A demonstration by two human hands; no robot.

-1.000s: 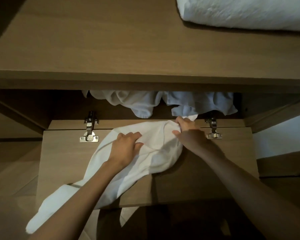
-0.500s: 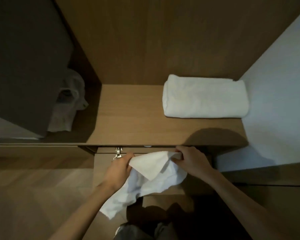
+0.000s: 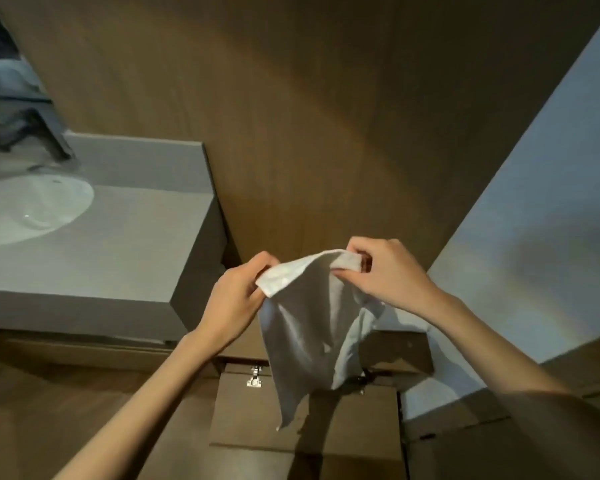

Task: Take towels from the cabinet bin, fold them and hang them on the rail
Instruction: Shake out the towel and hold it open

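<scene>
A white towel (image 3: 309, 327) hangs in the air in front of a wooden wall panel. My left hand (image 3: 238, 299) pinches its upper left corner. My right hand (image 3: 385, 271) grips the upper right corner, bunched in the fingers. The cloth droops between both hands and ends in a point above the open cabinet flap (image 3: 305, 410). The bin and its other towels are out of sight, and I see no rail.
A grey vanity counter (image 3: 118, 244) with a white round sink (image 3: 32, 209) fills the left side. The tall wooden panel (image 3: 309, 116) stands straight ahead. A pale wall (image 3: 534, 220) closes the right side. Metal hinges (image 3: 254, 377) show on the flap below.
Both hands have lifted the towel up out of the cabinet and raised it to chest height. My view has swung upward, so the shelf with the folded towel is gone from sight.
</scene>
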